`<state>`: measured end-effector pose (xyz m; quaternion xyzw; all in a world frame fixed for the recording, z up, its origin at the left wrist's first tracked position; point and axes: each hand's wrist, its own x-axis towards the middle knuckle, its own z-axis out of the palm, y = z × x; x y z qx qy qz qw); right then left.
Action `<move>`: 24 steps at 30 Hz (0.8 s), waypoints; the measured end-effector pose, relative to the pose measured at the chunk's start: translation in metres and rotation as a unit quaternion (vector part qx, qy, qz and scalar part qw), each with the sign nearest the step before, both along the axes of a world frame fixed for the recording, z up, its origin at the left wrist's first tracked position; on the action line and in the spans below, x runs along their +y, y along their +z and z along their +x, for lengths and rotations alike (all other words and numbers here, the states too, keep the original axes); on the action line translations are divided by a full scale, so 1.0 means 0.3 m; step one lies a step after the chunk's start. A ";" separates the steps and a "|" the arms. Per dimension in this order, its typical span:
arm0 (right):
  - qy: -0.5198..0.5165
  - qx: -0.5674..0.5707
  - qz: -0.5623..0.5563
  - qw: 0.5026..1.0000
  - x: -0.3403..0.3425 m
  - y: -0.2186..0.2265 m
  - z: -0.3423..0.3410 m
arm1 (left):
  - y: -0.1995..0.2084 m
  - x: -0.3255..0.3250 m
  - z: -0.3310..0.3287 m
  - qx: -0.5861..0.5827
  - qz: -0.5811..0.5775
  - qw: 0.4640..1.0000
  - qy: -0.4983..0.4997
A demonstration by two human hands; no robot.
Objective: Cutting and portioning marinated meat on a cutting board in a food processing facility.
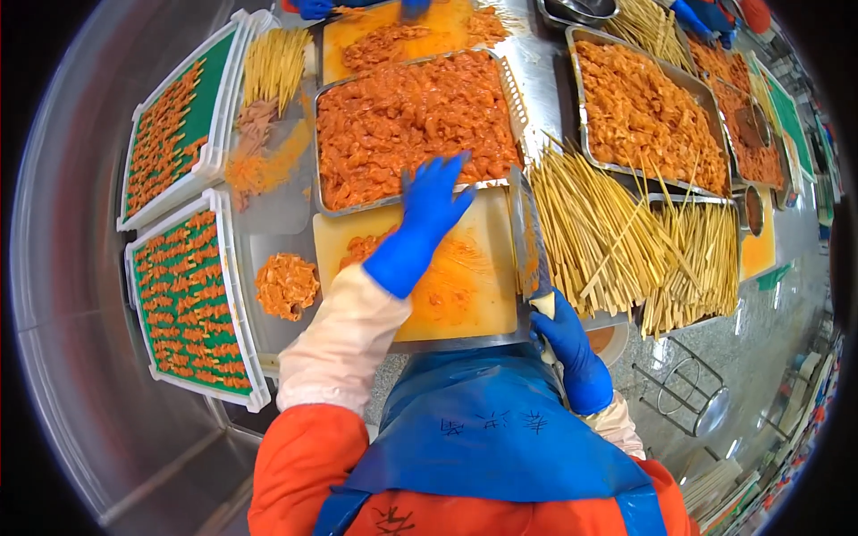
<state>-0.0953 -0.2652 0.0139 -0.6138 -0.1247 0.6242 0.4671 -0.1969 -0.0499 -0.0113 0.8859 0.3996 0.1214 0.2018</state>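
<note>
Gripping a knife [527,234] by its pale handle, the right hand [567,344] is holding its fingers closed; the blade is pointing away from the body along the right edge of a yellow cutting board [487,308]. The left hand [432,213] is spreading its fingers over the near rim of a metal tray [353,208] and is showing nothing in its grasp; whether it is touching the meat, I cannot tell.

Risks, as judged: the blade is lying just beside a loose heap of sticks [599,232], so a sideways swing could be catching or scattering them. Bare of any visible guard, the edge could be cutting the left glove should both hands be meeting over the board. Wet residue on board and blade could be causing a slip.

Containers: the metal tray is holding a deep fill of red-orange meat [416,116] beyond the board; heavy pressing could be pushing pieces over its rim. A second metal tray [578,103] at right is carrying similar meat. Two white trays at left, an upper one [170,198] and a lower one [239,299], are bearing rows of skewered meat on green surfaces. A meat clump [286,286] is sitting uncontained beside the lower.
</note>
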 end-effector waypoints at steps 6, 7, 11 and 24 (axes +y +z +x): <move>-0.023 -0.021 -0.003 0.999 -0.047 0.007 0.000 | -0.073 0.143 0.147 0.145 -0.136 0.979 -0.034; -0.030 -0.010 -0.012 0.999 -0.053 0.012 -0.001 | -0.098 0.196 0.118 0.064 -0.168 0.975 -0.131; -0.050 0.009 -0.027 0.998 -0.066 0.005 -0.009 | -0.048 0.259 0.089 0.100 -0.338 0.911 -0.212; -0.001 -0.036 -0.019 0.999 -0.031 0.019 -0.046 | 0.092 -0.127 -0.108 -0.158 -0.172 0.953 -0.191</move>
